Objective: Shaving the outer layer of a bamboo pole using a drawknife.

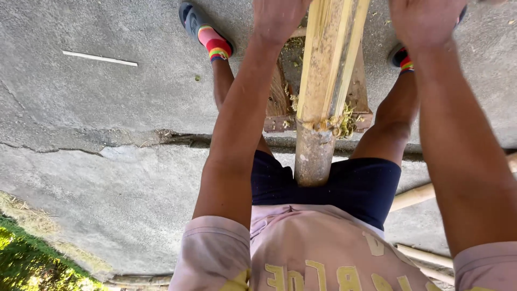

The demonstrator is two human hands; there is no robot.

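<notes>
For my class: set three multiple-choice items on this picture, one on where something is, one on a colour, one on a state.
1. Where does the bamboo pole run?
A. Between the person's legs
B. On the grass
C. Across the shoulders

2. What colour are the shorts?
A. Red
B. Dark navy
C. White

3. What state is the pole in?
A. Painted all over
B. Snapped in two
C. Part stripped pale, part still grey-skinned

Answers:
1 A: it passes between the thighs, with the left hand and right hand on either side of it.
2 B: the cloth next to the pale shirt is dark blue.
3 C: curled shavings sit where the pale part meets the grey part.
</notes>
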